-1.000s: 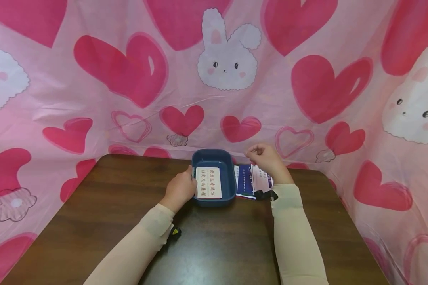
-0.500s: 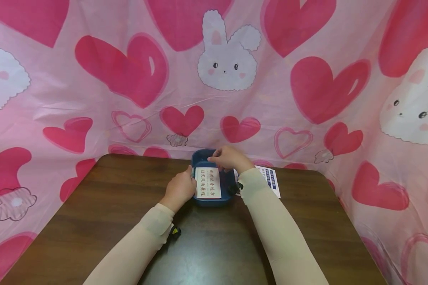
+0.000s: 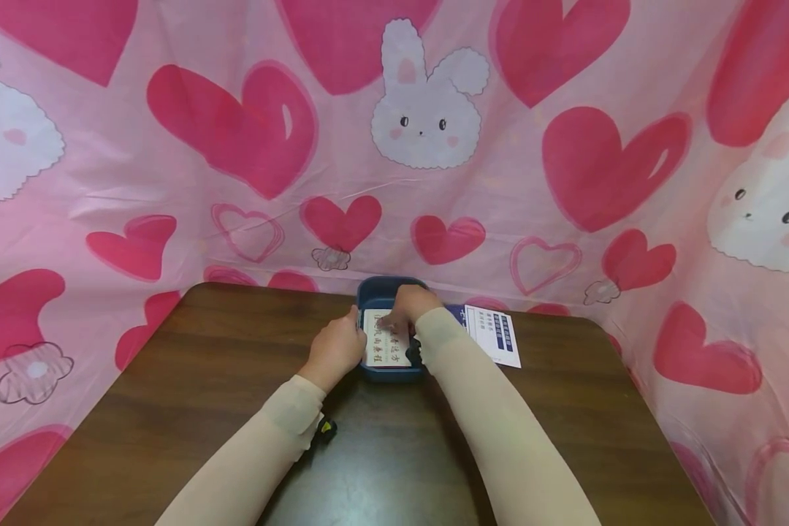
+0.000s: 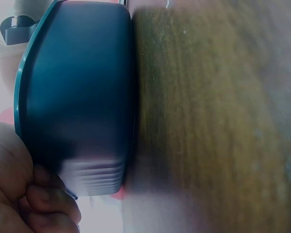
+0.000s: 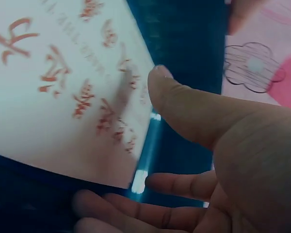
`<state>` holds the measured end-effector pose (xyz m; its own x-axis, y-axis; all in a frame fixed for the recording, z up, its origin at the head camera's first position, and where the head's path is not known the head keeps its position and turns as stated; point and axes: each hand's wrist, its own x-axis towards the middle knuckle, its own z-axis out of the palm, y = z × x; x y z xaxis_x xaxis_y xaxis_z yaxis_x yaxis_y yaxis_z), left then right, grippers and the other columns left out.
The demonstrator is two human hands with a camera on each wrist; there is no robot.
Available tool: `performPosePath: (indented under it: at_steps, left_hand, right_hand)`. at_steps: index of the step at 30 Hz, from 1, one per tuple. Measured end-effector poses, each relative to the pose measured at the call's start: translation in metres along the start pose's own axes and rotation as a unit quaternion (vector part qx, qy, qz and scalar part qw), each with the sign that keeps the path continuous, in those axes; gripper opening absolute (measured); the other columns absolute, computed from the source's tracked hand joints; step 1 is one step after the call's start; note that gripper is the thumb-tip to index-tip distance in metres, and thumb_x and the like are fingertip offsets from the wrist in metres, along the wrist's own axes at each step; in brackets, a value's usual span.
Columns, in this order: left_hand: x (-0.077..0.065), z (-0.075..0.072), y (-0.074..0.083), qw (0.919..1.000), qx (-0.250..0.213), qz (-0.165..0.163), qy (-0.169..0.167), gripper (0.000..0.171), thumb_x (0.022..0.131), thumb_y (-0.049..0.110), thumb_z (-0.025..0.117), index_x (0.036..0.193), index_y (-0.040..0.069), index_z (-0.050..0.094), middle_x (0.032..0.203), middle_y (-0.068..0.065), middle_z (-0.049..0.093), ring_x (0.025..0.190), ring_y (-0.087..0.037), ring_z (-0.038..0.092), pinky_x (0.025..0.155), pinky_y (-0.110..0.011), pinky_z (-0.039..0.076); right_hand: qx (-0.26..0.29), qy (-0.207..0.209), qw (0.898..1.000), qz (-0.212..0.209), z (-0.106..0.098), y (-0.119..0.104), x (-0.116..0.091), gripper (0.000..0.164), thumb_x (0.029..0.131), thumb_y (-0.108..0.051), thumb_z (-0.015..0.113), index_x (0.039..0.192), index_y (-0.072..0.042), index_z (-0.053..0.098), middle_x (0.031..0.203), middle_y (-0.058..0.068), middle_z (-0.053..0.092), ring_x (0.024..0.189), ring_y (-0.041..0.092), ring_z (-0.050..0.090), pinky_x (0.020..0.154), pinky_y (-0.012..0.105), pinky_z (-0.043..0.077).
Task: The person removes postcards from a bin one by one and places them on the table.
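The dark blue plastic bin [image 3: 389, 375] stands near the back of the table. My left hand [image 3: 335, 349] grips its left rim, fingers curled at the corner in the left wrist view. A white card with red-brown handwritten-style characters [image 3: 386, 349] lies in the bin's front part. My right hand [image 3: 410, 305] reaches into the bin above the card. In the right wrist view its thumb [image 5: 169, 92] is at the card's edge, and the fingers [image 5: 179, 185] extend below, apart from the thumb. Whether the thumb touches the card cannot be told.
Right of the bin, blue and white printed cards [image 3: 496, 336] lie on the brown wooden table [image 3: 223, 365], partly behind the right sleeve. A pink cloth with hearts and rabbits [image 3: 427, 131] hangs around the table's back and sides.
My right hand has moved left from above the printed cards into the bin, over the white card, and lowered. The left hand has stayed on the rim.
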<state>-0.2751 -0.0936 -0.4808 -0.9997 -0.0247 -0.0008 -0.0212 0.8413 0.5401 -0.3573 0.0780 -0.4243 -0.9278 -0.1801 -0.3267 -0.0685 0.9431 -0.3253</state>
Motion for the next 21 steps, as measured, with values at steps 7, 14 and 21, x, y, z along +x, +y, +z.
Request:
performPosePath:
  at_steps: [7, 14, 21]
  left_hand:
    - [0.000, 0.001, -0.001, 1.0000, 0.006, 0.005, 0.006, 0.067, 0.113, 0.025, 0.059, 0.174, 0.003, 0.043, 0.156, -0.026, 0.069, 0.084, -0.032, 0.070, 0.070, -0.046, 0.058]
    - [-0.001, 0.001, -0.002, 0.9999, 0.010, 0.005, 0.005, 0.067, 0.112, 0.025, 0.059, 0.174, 0.003, 0.043, 0.156, -0.026, 0.069, 0.081, -0.032, 0.068, 0.065, -0.043, 0.055]
    - [0.000, 0.001, -0.001, 0.9999, 0.010, 0.006, 0.002, 0.069, 0.112, 0.027, 0.060, 0.175, 0.004, 0.042, 0.161, -0.024, 0.066, 0.085, -0.033, 0.071, 0.070, -0.045, 0.060]
  right_hand:
    - [0.009, 0.023, 1.000, -0.003, 0.017, 0.004, 0.011, 0.068, 0.083, -0.050, 0.099, 0.132, -0.007, 0.078, 0.110, 0.009, 0.079, 0.103, 0.026, 0.072, 0.098, 0.046, 0.068]
    - [-0.005, 0.035, 0.999, -0.028, 0.019, 0.006, 0.015, 0.070, 0.082, -0.044, 0.102, 0.133, -0.004, 0.076, 0.116, 0.010, 0.080, 0.101, 0.027, 0.072, 0.103, 0.048, 0.067]
    - [-0.014, 0.088, 0.993, -0.072, 0.005, 0.012, 0.018, 0.054, 0.088, -0.028, 0.098, 0.126, 0.002, 0.075, 0.119, 0.013, 0.079, 0.103, 0.028, 0.072, 0.105, 0.045, 0.064]
